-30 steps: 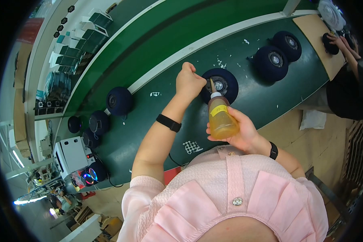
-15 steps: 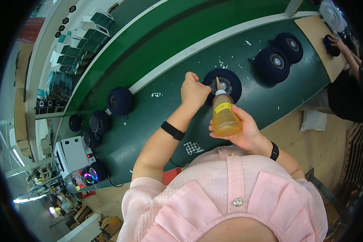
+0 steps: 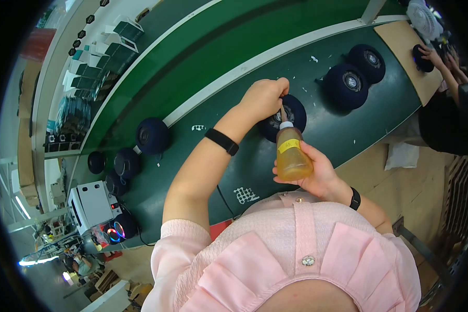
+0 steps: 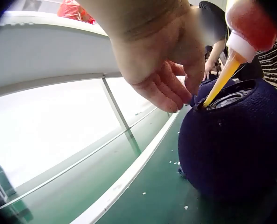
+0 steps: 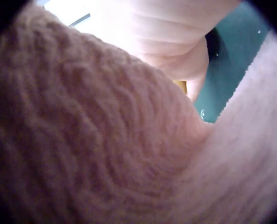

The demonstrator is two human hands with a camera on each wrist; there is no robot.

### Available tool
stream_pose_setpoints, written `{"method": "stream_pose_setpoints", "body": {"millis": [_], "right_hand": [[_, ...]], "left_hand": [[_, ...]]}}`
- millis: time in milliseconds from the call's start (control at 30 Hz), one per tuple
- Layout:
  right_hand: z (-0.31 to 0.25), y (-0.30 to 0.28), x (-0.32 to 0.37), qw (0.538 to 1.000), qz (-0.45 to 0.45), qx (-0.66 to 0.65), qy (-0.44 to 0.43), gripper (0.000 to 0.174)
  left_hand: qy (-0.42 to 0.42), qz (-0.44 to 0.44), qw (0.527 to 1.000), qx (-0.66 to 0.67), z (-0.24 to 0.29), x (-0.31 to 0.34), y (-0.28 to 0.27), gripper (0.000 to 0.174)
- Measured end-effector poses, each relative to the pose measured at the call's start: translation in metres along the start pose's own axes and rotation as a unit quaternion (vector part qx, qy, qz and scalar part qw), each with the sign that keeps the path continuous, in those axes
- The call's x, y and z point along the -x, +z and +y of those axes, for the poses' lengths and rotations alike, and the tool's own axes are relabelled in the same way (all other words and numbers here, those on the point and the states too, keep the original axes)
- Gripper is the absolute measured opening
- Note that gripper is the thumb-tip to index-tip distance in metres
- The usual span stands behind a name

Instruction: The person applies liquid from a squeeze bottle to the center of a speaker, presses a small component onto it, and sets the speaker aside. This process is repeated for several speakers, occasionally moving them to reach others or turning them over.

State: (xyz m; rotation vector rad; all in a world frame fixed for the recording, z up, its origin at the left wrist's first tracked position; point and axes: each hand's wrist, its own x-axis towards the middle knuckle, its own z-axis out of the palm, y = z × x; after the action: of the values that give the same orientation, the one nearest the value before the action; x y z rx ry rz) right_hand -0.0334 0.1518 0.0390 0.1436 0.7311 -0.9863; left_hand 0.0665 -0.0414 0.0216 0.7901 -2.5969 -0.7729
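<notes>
A round speaker in dark navy fabric stands on the green table, its top opening showing a ringed centre. My left hand is over the far left of that opening. Its thumb and fingertips pinch the fabric edge at the rim in the left wrist view. My right hand grips a squeeze bottle of amber liquid with a yellow label and white collar. The bottle's tapered nozzle slants down, its tip at the inner rim beside my left fingertips. Sleeve cloth hides most of the right wrist view.
Two more navy speakers stand to the right, several others to the left. A white machine sits at the left end. Cardboard covers the right end, where another person's hands hold a speaker. White scraps dot the table.
My left hand has moved right and away from me, round to the far side of the speaker's opening. The bottle has shifted slightly right, its nozzle now beside the left fingertips.
</notes>
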Motion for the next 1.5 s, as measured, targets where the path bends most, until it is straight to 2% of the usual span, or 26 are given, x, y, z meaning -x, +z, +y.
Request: {"method": "stream_pose_setpoints", "body": {"millis": [67, 167, 367, 500, 567, 700, 767, 800, 867, 933, 1000, 1233, 1500], "right_hand": [[0.0, -0.001, 0.0, 1.0, -0.001, -0.002, 0.0, 0.05], [0.001, -0.002, 0.001, 1.0, -0.003, 0.017, -0.001, 0.049], [0.001, -0.003, 0.001, 1.0, -0.007, -0.001, 0.001, 0.049], [-0.001, -0.003, 0.001, 1.0, -0.009, -0.007, -0.003, 0.05], [-0.001, -0.003, 0.003, 1.0, -0.004, -0.007, -0.004, 0.05], [-0.002, -0.003, 0.003, 1.0, -0.008, -0.008, -0.004, 0.05], [-0.003, -0.002, 0.002, 1.0, -0.014, -0.008, -0.001, 0.05], [-0.003, 0.0, 0.002, 1.0, -0.018, -0.006, 0.002, 0.05], [-0.003, 0.002, -0.001, 1.0, -0.025, -0.007, 0.005, 0.049], [-0.001, 0.004, -0.003, 0.999, -0.029, -0.008, 0.011, 0.049], [0.0, 0.008, -0.005, 0.999, -0.028, -0.007, 0.015, 0.048], [0.005, 0.009, -0.009, 0.999, -0.027, -0.012, 0.016, 0.043], [0.011, 0.009, -0.014, 0.999, -0.005, -0.037, -0.002, 0.039]], "left_hand": [[0.01, -0.127, 0.989, -0.07, 0.002, -0.008, -0.003, 0.024], [0.027, -0.166, 0.982, -0.081, 0.001, -0.014, -0.004, 0.027], [0.06, -0.127, 0.99, -0.022, -0.011, -0.005, -0.001, 0.031], [0.051, -0.102, 0.992, -0.054, -0.008, -0.002, 0.004, 0.03], [0.003, -0.067, 0.993, -0.1, -0.003, -0.001, 0.008, 0.032], [-0.057, -0.015, 0.996, -0.07, -0.006, 0.0, 0.009, 0.035], [-0.19, 0.024, 0.981, 0.037, -0.013, 0.003, 0.003, 0.037], [-0.191, 0.023, 0.981, 0.036, -0.016, 0.006, 0.003, 0.037], [-0.323, 0.019, 0.942, 0.086, -0.026, 0.013, 0.004, 0.038], [-0.349, 0.012, 0.931, 0.108, -0.026, 0.021, 0.002, 0.039], [-0.422, 0.048, 0.875, 0.232, -0.019, 0.029, 0.0, 0.04], [-0.414, 0.114, 0.85, 0.304, -0.021, 0.041, 0.012, 0.039], [-0.396, 0.108, 0.876, 0.252, -0.015, 0.04, 0.012, 0.038]]}}
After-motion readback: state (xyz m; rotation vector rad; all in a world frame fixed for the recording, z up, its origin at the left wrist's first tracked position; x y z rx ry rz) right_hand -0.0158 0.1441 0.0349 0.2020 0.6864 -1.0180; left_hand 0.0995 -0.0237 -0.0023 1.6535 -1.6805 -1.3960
